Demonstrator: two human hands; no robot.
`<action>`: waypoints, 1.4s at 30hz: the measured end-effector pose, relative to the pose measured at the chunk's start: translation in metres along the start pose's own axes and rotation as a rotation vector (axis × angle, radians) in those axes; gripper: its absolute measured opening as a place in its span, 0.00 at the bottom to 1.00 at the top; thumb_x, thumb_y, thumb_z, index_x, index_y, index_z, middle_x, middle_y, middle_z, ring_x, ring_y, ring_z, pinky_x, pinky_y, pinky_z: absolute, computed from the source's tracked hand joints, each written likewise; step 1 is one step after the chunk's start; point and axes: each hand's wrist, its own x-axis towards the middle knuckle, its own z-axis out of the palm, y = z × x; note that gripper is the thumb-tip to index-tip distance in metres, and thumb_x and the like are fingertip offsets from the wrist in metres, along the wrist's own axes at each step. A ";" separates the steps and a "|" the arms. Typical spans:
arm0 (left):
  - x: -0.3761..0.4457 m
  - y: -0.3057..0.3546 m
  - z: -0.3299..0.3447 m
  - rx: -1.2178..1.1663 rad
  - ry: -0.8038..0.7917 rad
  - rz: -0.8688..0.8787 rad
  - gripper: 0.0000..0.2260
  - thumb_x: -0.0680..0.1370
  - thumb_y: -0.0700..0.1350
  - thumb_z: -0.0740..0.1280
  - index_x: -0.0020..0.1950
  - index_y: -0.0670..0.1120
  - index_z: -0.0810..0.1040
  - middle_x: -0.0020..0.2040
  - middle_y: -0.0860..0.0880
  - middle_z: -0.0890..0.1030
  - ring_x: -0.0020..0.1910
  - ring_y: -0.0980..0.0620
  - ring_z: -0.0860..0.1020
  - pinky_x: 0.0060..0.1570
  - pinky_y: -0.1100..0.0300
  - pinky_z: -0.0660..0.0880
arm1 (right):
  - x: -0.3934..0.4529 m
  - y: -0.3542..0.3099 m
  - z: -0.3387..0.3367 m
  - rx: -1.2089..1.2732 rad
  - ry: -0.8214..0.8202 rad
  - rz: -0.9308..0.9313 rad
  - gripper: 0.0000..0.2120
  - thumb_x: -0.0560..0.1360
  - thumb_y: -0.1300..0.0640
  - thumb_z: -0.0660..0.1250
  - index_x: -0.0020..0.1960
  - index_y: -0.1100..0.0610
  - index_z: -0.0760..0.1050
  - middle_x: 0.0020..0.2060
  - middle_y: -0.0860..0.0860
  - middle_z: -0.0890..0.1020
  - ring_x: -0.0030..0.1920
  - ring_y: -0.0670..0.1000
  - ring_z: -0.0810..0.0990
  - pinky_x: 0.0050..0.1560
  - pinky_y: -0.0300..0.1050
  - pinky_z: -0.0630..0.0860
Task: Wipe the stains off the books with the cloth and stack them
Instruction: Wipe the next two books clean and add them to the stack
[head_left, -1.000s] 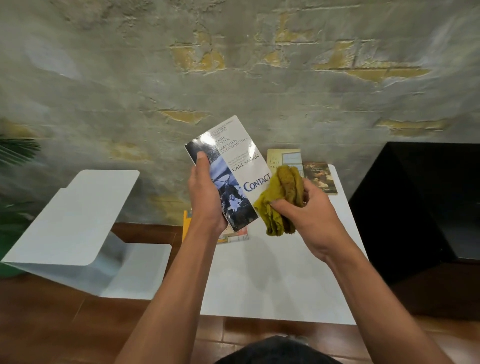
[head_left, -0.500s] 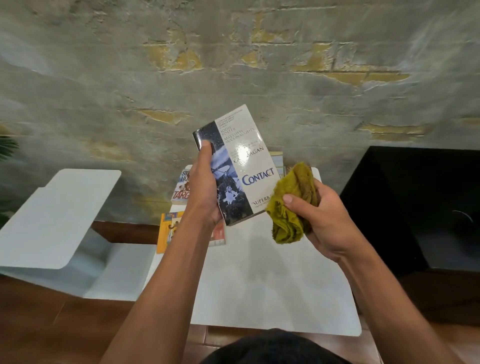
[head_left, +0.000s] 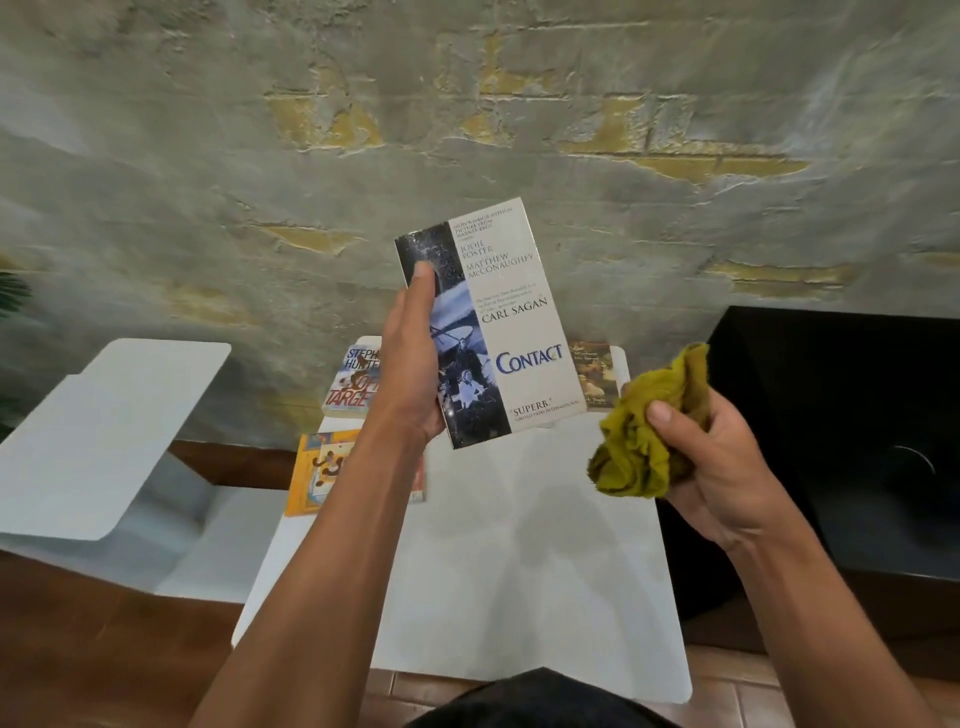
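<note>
The Contact paperback (head_left: 493, 332) is held cover-up above the white table (head_left: 519, 571); since a second ago the olive cloth (head_left: 649, 426) has drawn away from its cover, now well apart; the left hand (head_left: 415, 374) grips the book's spine edge, thumb up the cover; the right hand (head_left: 711, 467) clutches the bunched cloth.

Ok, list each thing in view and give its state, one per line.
Contact book: closed, held upright off the table, front cover showing.
left hand: grips the book's spine edge.
cloth: bunched, clear of the book.
right hand: grips the cloth.
Three other books: closed, flat on the white table.
</note>
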 end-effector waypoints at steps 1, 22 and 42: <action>0.001 0.001 0.002 -0.007 -0.003 0.002 0.28 0.81 0.63 0.62 0.72 0.44 0.74 0.61 0.39 0.83 0.58 0.37 0.82 0.59 0.34 0.77 | -0.001 -0.005 -0.003 0.014 0.008 0.000 0.28 0.53 0.44 0.86 0.48 0.55 0.82 0.42 0.54 0.84 0.42 0.53 0.85 0.40 0.48 0.82; 0.002 0.007 0.043 0.176 -0.064 0.137 0.19 0.85 0.55 0.58 0.67 0.44 0.76 0.56 0.46 0.85 0.53 0.45 0.85 0.46 0.52 0.83 | 0.033 -0.027 0.026 -0.385 0.159 -0.079 0.17 0.71 0.59 0.77 0.58 0.58 0.78 0.46 0.52 0.87 0.46 0.53 0.87 0.44 0.49 0.83; 0.004 0.001 0.045 0.319 -0.134 0.149 0.21 0.83 0.61 0.61 0.64 0.46 0.78 0.60 0.46 0.84 0.58 0.44 0.83 0.58 0.44 0.79 | 0.037 -0.056 0.034 -1.210 0.220 -0.237 0.24 0.63 0.41 0.81 0.51 0.50 0.77 0.43 0.44 0.81 0.44 0.45 0.80 0.47 0.51 0.81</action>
